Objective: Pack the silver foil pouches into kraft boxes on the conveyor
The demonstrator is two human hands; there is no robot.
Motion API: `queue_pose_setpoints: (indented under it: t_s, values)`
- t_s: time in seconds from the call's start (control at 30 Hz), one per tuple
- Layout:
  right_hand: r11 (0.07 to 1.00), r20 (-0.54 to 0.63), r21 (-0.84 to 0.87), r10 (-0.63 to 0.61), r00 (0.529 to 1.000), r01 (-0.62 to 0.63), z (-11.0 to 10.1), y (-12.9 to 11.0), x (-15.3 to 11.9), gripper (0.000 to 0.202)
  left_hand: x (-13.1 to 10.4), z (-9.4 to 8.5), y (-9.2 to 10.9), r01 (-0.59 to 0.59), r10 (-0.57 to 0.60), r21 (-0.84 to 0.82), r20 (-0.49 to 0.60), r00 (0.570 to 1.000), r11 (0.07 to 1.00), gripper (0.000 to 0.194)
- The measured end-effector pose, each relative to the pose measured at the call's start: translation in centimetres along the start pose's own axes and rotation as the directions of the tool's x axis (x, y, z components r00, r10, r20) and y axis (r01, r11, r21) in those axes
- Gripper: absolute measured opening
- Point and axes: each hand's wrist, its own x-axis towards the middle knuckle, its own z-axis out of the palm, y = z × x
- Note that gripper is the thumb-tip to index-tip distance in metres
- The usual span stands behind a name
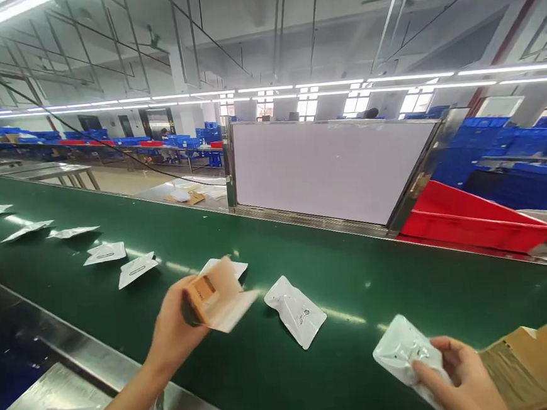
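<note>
My left hand is held out over the green conveyor belt and grips a small tan and white box, blurred by motion. My right hand at the lower right holds a white plastic pouch. A brown cardboard piece lies just right of that hand. Another white pouch rests on the belt between my hands. One more pouch peeks out behind the box.
Several white pouches lie along the belt to the left. A white board stands behind the belt, with a red bin to its right. A steel rail borders the near edge. Blue crates fill the background.
</note>
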Motion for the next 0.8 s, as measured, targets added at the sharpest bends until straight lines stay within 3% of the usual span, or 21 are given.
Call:
queue_pose_setpoints:
  t_s: [0.07,0.1,0.13,0.17,0.2,0.23,0.27,0.3,0.33,0.37,0.4,0.47,0.53,0.6,0.63,0.67,0.7,0.73,0.8]
  values:
    - [0.972,0.038,0.207,-0.126,0.991,0.116,0.4,-5.1,-1.0,0.045,-2.2,1.1,3.0,-0.152,0.156,-0.043,0.129,0.979,0.987,0.062]
    - [0.931,-0.001,0.251,-0.273,0.962,0.264,0.5,-7.4,-1.4,0.047,-3.1,1.5,4.3,-0.178,0.187,-0.063,0.174,0.967,0.982,0.062]
    - [0.850,-0.022,0.274,-0.463,0.886,0.451,0.6,-9.5,-1.8,0.043,-3.9,1.9,5.4,-0.179,0.192,-0.079,0.204,0.960,0.981,0.062]
    - [0.722,0.001,0.264,-0.663,0.748,0.640,0.7,-11.3,-2.0,0.037,-4.5,2.1,6.3,-0.165,0.182,-0.094,0.228,0.956,0.982,0.063]
    - [0.551,0.062,0.243,-0.830,0.554,0.798,0.8,-12.6,-2.2,0.032,-5.0,2.3,6.9,-0.142,0.165,-0.109,0.242,0.956,0.984,0.064]
    - [0.360,0.156,0.232,-0.931,0.330,0.904,0.8,-13.5,-2.2,0.028,-5.4,2.3,7.3,-0.122,0.149,-0.121,0.246,0.958,0.985,0.064]
    - [0.188,0.265,0.229,-0.956,0.124,0.955,0.8,-14.1,-2.1,0.024,-5.7,2.4,7.6,-0.112,0.141,-0.133,0.243,0.960,0.985,0.064]
    - [0.064,0.367,0.230,-0.930,-0.026,0.971,0.8,-14.4,-2.0,0.022,-6.0,2.4,7.6,-0.119,0.150,-0.141,0.233,0.961,0.983,0.065]
    - [-0.012,0.444,0.231,-0.889,-0.116,0.973,1.0,-14.3,-2.0,0.022,-6.2,2.4,7.6,-0.153,0.181,-0.143,0.219,0.959,0.978,0.066]
    - [-0.040,0.505,0.229,-0.849,-0.154,0.973,1.2,-14.1,-2.0,0.024,-6.5,2.6,7.6,-0.211,0.235,-0.132,0.204,0.950,0.968,0.067]
    - [-0.026,0.566,0.214,-0.812,-0.146,0.977,1.6,-13.7,-2.1,0.028,-6.7,2.9,7.6,-0.284,0.301,-0.112,0.191,0.934,0.952,0.067]
    - [0.057,0.606,0.159,-0.794,-0.052,0.986,3.0,-12.4,-2.7,0.034,-7.2,3.7,7.7,-0.407,0.411,-0.057,0.169,0.896,0.912,0.067]
    - [0.214,0.547,0.106,-0.828,0.123,0.971,4.8,-11.1,-3.5,0.031,-7.7,4.8,8.0,-0.442,0.439,-0.014,0.156,0.885,0.897,0.065]
    - [0.393,0.456,0.085,-0.832,0.315,0.915,6.4,-10.3,-3.9,0.025,-8.1,6.0,8.6,-0.395,0.394,-0.024,0.146,0.907,0.918,0.061]
    - [0.493,0.459,0.115,-0.796,0.394,0.862,6.8,-10.2,-3.9,0.027,-8.2,6.4,8.9,-0.350,0.353,-0.047,0.148,0.924,0.935,0.058]
    - [0.590,0.513,0.176,-0.738,0.438,0.788,7.0,-10.4,-3.8,0.033,-8.3,6.8,9.2,-0.295,0.304,-0.077,0.155,0.940,0.952,0.055]
    - [0.673,0.595,0.255,-0.675,0.435,0.695,6.9,-10.6,-3.6,0.038,-8.3,7.0,9.5,-0.238,0.254,-0.109,0.164,0.953,0.965,0.052]
    - [0.734,0.676,0.316,-0.618,0.400,0.601,6.6,-10.9,-3.5,0.041,-8.3,7.2,9.6,-0.189,0.211,-0.139,0.174,0.962,0.972,0.050]
    - [0.766,0.737,0.344,-0.579,0.349,0.543,5.6,-11.5,-3.5,0.040,-8.2,7.2,9.8,-0.140,0.171,-0.169,0.187,0.968,0.976,0.050]
